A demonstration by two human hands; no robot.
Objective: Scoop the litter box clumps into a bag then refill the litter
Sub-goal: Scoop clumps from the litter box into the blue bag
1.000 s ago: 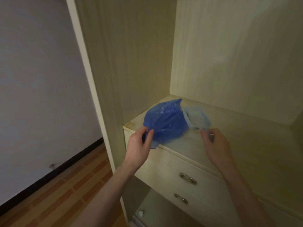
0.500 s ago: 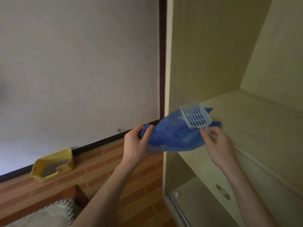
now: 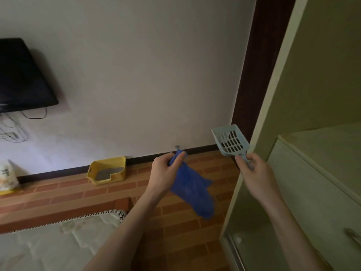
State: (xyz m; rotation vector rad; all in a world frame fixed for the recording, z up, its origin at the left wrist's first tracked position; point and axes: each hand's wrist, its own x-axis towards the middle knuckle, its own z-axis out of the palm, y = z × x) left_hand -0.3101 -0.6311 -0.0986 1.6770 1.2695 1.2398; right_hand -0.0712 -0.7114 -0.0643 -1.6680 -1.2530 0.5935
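My left hand point(image 3: 163, 171) pinches the top of a blue plastic bag point(image 3: 193, 190), which hangs limp below it over the brick-patterned floor. A pale blue slotted litter scoop point(image 3: 230, 140) points upward, its handle gripped by my right hand point(image 3: 251, 169). Far off against the wall stands a yellow litter box point(image 3: 117, 165) with grey litter inside. At the far left edge stands a white and orange litter sack point(image 3: 7, 176).
A pale wooden wardrobe point(image 3: 312, 163) with drawers fills the right side. A mattress point(image 3: 58, 241) lies at the lower left. A dark TV point(image 3: 21, 79) hangs on the white wall, with cables and a socket beneath it.
Both hands have lifted the bag and scoop off the wardrobe shelf and swung left into the room. The bag now hangs free, and the litter box and sack have come into sight.
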